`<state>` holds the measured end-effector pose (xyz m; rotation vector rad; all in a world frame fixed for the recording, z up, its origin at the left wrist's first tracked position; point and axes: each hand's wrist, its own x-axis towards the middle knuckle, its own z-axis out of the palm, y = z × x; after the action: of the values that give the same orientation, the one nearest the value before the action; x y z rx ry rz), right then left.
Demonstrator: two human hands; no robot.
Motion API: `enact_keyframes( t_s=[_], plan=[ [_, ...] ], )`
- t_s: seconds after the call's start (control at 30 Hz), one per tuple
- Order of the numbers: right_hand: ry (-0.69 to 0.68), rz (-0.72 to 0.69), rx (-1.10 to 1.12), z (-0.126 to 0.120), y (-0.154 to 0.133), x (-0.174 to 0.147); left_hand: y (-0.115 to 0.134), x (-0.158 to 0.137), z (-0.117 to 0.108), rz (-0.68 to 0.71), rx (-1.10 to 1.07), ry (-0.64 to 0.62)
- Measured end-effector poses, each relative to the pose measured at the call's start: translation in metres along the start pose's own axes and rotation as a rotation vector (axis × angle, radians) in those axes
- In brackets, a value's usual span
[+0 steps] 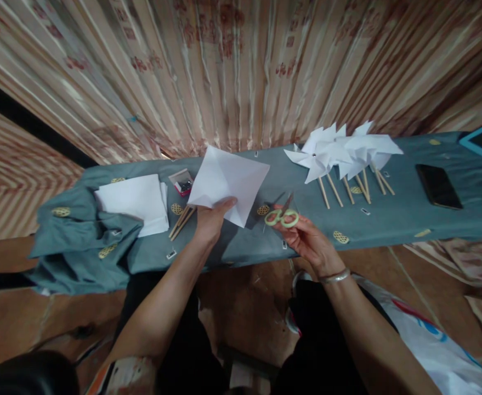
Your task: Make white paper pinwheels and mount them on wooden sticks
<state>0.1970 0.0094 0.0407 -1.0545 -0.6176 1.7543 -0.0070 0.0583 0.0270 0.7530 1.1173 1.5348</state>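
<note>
Your left hand (211,219) has the square white paper sheet (230,181) pinched near its lower edge, thumb lying on the face and the other fingers out of sight beneath. The grip is closed, with only the paper's thickness between. The sheet is over the middle of the table (389,219), corner-on to you, and it hides the upper ends of some wooden sticks (182,224). To its left are a paper stack (131,203) and a small open box (182,182) with dark bits inside (too small to make out).

Your right hand (306,241) is palm-up and partly curled, its fingers closed around the green-handled scissors (282,213) near the loops; whether any finger passes through a loop, you can't tell from here. The blades point away from you, just beside the sheet's right side. Beyond them, paper pinwheels (327,153) on sticks lie in a row, with a black phone (438,186) farther right.

Expect the sheet to be nearly weightless, thin and floppy, quick to crease or tear, so a light flat pinch close to an edge suits it. The scissors should feel light but rigid; take them by the smooth loops, clear of the blades.
</note>
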Motion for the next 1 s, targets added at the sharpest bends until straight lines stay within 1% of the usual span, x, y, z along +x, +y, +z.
enact_keyframes(
  t_s=[0.1,0.2,0.33,0.5,0.57,0.63,0.77,1.0],
  plan=[
    [-0.004,-0.030,-0.076,0.006,0.001,-0.007,-0.002,0.001,0.001,0.013,-0.004,-0.001],
    [-0.016,-0.020,-0.157,0.009,0.006,-0.012,-0.002,0.003,0.002,0.040,-0.002,0.007],
    [-0.043,-0.004,-0.262,0.012,0.018,-0.017,0.000,0.004,0.001,0.059,-0.021,0.001],
    [-0.087,0.024,-0.308,0.018,0.034,-0.022,0.003,0.006,-0.002,0.076,-0.052,0.000],
    [-0.111,-0.004,-0.354,0.020,0.039,-0.024,0.004,0.007,-0.004,0.054,-0.035,0.021],
    [-0.120,-0.062,-0.428,0.020,0.043,-0.026,0.006,0.009,-0.005,0.037,-0.036,0.031],
    [-0.127,-0.144,-0.576,0.019,0.048,-0.028,0.010,0.011,-0.007,0.011,-0.092,0.031],
    [-0.169,-0.108,-0.596,0.025,0.046,-0.030,0.008,0.013,-0.008,0.055,-0.113,0.032]
  ],
)
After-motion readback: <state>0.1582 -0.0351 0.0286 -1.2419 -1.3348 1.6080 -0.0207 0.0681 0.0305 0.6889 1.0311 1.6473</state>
